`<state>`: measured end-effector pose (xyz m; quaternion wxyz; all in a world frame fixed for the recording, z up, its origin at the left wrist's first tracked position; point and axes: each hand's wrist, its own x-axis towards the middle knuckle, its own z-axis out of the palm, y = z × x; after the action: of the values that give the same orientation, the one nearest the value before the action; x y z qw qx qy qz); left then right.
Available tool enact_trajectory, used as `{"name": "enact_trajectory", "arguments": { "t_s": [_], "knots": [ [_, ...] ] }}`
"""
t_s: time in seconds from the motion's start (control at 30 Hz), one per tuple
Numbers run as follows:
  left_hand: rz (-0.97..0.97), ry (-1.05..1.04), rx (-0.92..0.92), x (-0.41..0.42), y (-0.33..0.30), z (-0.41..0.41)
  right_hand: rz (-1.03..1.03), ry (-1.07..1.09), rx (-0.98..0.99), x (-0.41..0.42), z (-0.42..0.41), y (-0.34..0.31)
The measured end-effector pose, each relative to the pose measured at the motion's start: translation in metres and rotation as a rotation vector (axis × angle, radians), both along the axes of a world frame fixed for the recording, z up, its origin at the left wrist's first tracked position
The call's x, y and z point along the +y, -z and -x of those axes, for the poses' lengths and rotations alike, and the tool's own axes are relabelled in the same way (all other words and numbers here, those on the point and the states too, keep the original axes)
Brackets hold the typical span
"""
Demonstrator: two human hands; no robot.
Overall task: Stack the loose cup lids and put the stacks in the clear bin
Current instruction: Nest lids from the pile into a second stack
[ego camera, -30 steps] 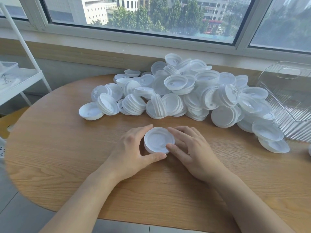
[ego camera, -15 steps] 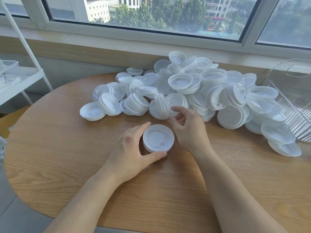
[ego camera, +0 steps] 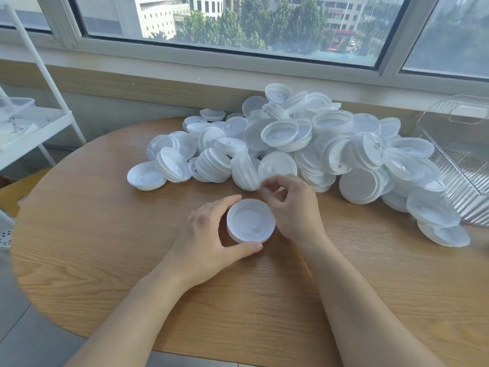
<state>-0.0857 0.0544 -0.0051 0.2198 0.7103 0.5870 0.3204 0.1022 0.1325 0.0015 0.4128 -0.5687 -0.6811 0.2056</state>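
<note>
Left hand is resting on the wooden table, thumb and index finger curled round a short stack of white lids; thumb is touching the near rim, index is wrapping the far-left rim. Stack is sitting flat on the table, open side up, near the centre front. Exact lid count in the stack can't be told.

Right hand is sitting just right of and behind the stack, w/ heel of the palm close beside the stack's right rim. Its fingers are curled, thumb and fingertips are pinching the edge of a single lid at the near edge of the pile. That lid is tilting up on edge, leaning against its neighbours. Whether it is lifted clear of the table can't be told.

Loose lid pile is lying across the far half of the table, from approx. mid-left to the right edge, backing onto the wall under the window. Some lids in it are nesting in short tilted stacks, others are lying singly, open side up or on edge.

Clear bin is standing at far right of the table, tilted, w/ ribbed walls; pile's right end is touching or nearly touching its base. No lids are showing inside the visible part.

White shelf unit is standing at left, off the table
</note>
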Motion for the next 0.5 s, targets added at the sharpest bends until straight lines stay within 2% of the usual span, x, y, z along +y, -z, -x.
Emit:
{"name": "enact_trajectory", "arguments": {
  "t_s": [0.23,0.5],
  "knots": [
    [0.019,-0.009,-0.019,0.001,0.003,0.004,-0.111,-0.071,0.131,-0.017,-0.007,-0.015],
    [0.026,0.02,-0.049,0.005,0.008,0.006,-0.404,-0.227,-0.173,-0.047,-0.04,-0.007]
  ]
}}
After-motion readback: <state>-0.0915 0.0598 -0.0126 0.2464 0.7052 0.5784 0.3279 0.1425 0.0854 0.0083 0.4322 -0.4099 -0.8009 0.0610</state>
